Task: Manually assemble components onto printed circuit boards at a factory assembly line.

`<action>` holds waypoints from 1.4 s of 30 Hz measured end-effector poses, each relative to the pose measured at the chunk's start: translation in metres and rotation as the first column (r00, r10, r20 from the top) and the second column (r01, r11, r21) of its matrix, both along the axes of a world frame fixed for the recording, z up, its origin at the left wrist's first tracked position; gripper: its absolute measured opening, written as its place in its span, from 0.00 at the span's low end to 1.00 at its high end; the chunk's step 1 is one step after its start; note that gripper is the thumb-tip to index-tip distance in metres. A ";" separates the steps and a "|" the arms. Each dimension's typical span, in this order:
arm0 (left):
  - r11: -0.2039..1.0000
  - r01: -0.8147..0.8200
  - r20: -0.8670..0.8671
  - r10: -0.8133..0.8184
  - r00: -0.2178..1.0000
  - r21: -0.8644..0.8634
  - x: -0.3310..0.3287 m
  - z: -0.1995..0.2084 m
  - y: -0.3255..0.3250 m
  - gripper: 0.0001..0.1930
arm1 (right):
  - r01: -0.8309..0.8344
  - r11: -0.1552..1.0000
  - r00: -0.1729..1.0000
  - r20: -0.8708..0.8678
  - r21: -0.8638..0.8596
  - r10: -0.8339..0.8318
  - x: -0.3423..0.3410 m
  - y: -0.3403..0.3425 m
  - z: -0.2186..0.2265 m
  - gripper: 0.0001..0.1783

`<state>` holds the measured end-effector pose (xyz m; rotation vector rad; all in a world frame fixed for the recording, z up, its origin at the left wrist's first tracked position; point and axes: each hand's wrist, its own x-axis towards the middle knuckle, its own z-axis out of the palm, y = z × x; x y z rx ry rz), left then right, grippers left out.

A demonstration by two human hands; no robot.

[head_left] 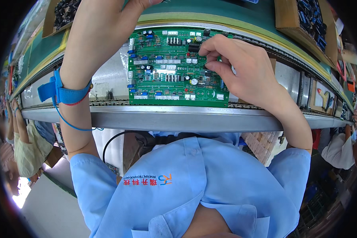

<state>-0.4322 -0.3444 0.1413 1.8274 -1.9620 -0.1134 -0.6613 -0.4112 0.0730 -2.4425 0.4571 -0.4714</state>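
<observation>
My right hand (pixel 236 65) is bent over the green circuit board (pixel 154 102) with its fingers curled in. Its index fingertip is against a black cylindrical capacitor (pixel 193 47) on the board's upper half; the thumb tip is bent in just below. The board carries white connectors (pixel 172 96), black finned parts (pixel 173 78), blue trimmers and small upright capacitors. Raised past the board's far left, my left hand (pixel 103 20) runs out of the top edge. Only its thumb shows, bent over a small dark part (pixel 166 1) that I cannot make out.
Metal conveyor rails (pixel 178 119) with chains run along the board's near and far sides. A cardboard box (pixel 287 29) of blue-black capacitors stands far right, another box (pixel 48 18) of black parts far left. A blue wrist strap (pixel 73 94) with a cord circles my left wrist. Other people stand at both sides.
</observation>
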 end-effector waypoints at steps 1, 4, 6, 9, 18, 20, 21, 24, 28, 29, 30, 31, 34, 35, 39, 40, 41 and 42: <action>1.000 0.000 0.000 0.000 1.000 0.001 0.000 0.000 0.000 0.05 | -0.004 1.000 1.000 0.007 -0.029 0.004 0.000 0.000 0.000 0.12; 1.000 0.007 0.000 -0.007 1.000 -0.012 -0.001 0.000 0.004 0.05 | -0.028 0.996 0.999 0.036 -0.082 0.031 0.002 0.002 -0.003 0.12; 0.999 -0.010 -0.002 0.010 1.000 0.038 -0.002 -0.001 0.003 0.05 | -0.033 0.993 0.998 0.049 -0.110 0.039 0.002 0.002 -0.003 0.12; 0.999 0.023 0.009 -0.023 1.000 0.028 -0.002 -0.001 0.003 0.06 | -0.054 0.984 0.998 0.033 -0.171 0.060 0.001 0.003 -0.003 0.12; 0.974 0.219 -0.067 -0.215 0.974 0.052 -0.020 -0.011 0.058 0.10 | 0.021 0.995 0.997 0.078 -0.101 -0.014 -0.010 -0.013 0.011 0.18; 0.972 0.224 -0.029 -0.223 0.974 0.066 -0.031 -0.016 0.070 0.10 | 0.055 0.998 0.997 0.053 0.016 -0.055 -0.011 -0.016 0.015 0.18; 0.976 0.216 0.000 -0.216 0.976 0.040 -0.037 -0.021 0.073 0.10 | 0.029 1.000 0.999 0.039 -0.005 -0.029 -0.014 -0.018 0.013 0.14; 0.968 0.250 0.047 -0.250 0.967 0.001 -0.045 -0.033 0.071 0.09 | -0.130 0.916 0.578 0.722 -0.380 0.381 0.013 -0.041 -0.025 0.12; 0.956 0.292 0.112 -0.293 0.949 0.028 -0.050 -0.045 0.067 0.10 | -0.060 0.908 0.530 0.757 -0.416 0.382 0.011 -0.047 -0.039 0.13; 0.953 0.302 0.140 -0.303 0.943 0.022 -0.051 -0.048 0.066 0.09 | -0.048 0.905 0.553 0.743 -0.423 0.377 0.009 -0.047 -0.039 0.13; 0.950 0.313 0.168 -0.311 0.935 0.016 -0.052 -0.050 0.065 0.09 | -0.038 0.902 0.574 0.729 -0.431 0.372 0.007 -0.047 -0.038 0.13; 0.948 0.318 0.171 -0.316 0.933 0.019 -0.052 -0.050 0.064 0.09 | -0.032 0.903 0.574 0.732 -0.429 0.368 0.005 -0.047 -0.037 0.13; 0.943 0.330 0.181 -0.331 0.926 0.036 -0.054 -0.047 0.061 0.08 | -0.022 0.896 0.607 0.706 -0.444 0.365 -0.001 -0.048 -0.034 0.14; 0.939 0.341 0.195 -0.344 0.918 0.054 -0.054 -0.045 0.059 0.08 | -0.018 0.892 0.630 0.688 -0.451 0.360 -0.004 -0.048 -0.033 0.14; 0.931 0.355 0.275 -0.364 0.890 0.086 -0.059 -0.045 0.057 0.08 | 0.004 0.877 0.661 0.659 -0.481 0.358 -0.004 -0.048 -0.028 0.15; 0.932 0.352 0.279 -0.361 0.890 0.087 -0.059 -0.044 0.057 0.08 | 0.003 0.876 0.657 0.661 -0.482 0.361 -0.011 -0.043 -0.018 0.15; 0.934 0.347 0.287 -0.356 0.889 0.085 -0.057 -0.045 0.057 0.09 | -0.052 0.938 0.889 0.411 -0.344 0.200 -0.018 -0.030 0.009 0.13; 0.936 0.344 0.298 -0.351 0.888 0.079 -0.056 -0.044 0.058 0.10 | -0.046 0.979 0.995 0.076 -0.197 0.062 -0.023 -0.024 0.030 0.12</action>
